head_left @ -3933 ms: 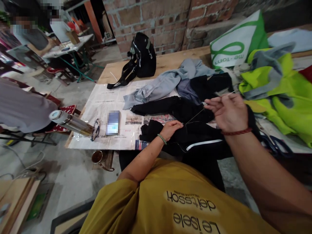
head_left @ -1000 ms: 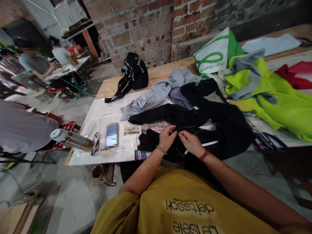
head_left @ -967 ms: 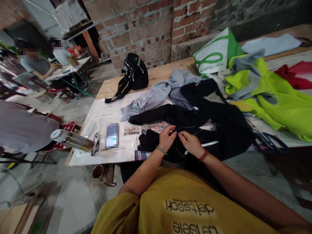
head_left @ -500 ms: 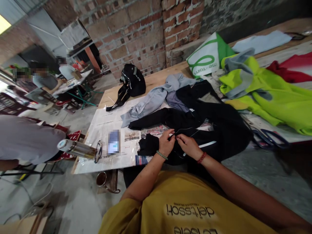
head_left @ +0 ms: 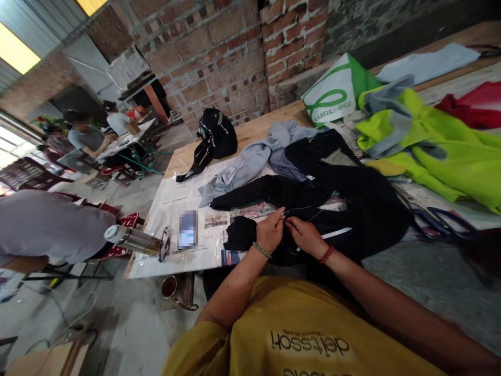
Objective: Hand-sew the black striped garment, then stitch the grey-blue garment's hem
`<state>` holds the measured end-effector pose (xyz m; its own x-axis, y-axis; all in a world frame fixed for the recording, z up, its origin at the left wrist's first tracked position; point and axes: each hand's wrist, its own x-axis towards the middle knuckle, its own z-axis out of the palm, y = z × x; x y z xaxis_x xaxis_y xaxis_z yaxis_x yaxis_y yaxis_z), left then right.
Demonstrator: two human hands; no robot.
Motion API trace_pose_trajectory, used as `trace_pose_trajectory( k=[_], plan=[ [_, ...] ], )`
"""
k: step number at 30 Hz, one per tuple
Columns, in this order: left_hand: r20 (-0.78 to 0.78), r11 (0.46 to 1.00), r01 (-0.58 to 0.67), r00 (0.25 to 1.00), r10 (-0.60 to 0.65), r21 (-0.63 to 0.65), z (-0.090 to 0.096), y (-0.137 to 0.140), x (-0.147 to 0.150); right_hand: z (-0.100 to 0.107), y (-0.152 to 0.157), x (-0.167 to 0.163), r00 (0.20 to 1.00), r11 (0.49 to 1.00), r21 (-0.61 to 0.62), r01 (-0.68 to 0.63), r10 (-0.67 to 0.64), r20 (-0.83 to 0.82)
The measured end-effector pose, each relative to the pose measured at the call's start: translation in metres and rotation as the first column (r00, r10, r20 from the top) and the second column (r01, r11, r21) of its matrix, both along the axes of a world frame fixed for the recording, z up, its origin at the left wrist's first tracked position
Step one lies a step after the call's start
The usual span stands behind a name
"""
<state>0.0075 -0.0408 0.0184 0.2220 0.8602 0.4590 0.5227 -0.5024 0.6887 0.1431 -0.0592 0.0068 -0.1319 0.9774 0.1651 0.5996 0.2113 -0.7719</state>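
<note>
Close together over a black garment on the table, both of my hands are pinched at its near part. My left hand, with a green bead bracelet, has its fingers closed on the black cloth. Almost touching it, my right hand, with a red bracelet, has thumb and finger pressed together; what lies between them is too small to make out. A thin pale thread runs from near the fingertips to the right over the cloth. A white strip lies on the garment beside my right hand.
Left on the newspaper-covered table are a phone, glasses and a steel flask. Behind lie a grey garment and black bag. Scissors and a yellow-green garment are right. People sit at left.
The view has shifted slightly, so the scene sits a little further right. My fingertips have moved slightly against each other, still at the same part of the black garment.
</note>
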Motion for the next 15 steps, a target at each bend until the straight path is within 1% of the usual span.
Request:
trace_pose_trajectory(
  k=[5,8,11,15],
  plan=[
    [-0.071,1.000,0.017,0.997,-0.015,0.018,0.0003,-0.0006,-0.0001,-0.0035,-0.0005,-0.0006,1.000,1.000,-0.003,0.015,-0.015,-0.005],
    [-0.073,1.000,0.028,0.997,-0.027,0.008,-0.0003,0.0001,-0.0001,-0.0027,-0.0008,-0.0001,1.000,1.000,-0.001,0.015,-0.015,-0.011],
    [-0.035,0.998,0.043,0.998,-0.044,-0.036,0.0008,0.0001,-0.0003,-0.0013,-0.0016,0.0001,0.999,0.999,0.005,0.032,-0.032,-0.007],
    [0.081,0.993,0.053,0.996,-0.045,-0.101,0.0015,-0.0010,0.0004,-0.0013,-0.0028,0.0005,0.999,0.999,0.017,0.037,-0.037,-0.031]
  ],
)
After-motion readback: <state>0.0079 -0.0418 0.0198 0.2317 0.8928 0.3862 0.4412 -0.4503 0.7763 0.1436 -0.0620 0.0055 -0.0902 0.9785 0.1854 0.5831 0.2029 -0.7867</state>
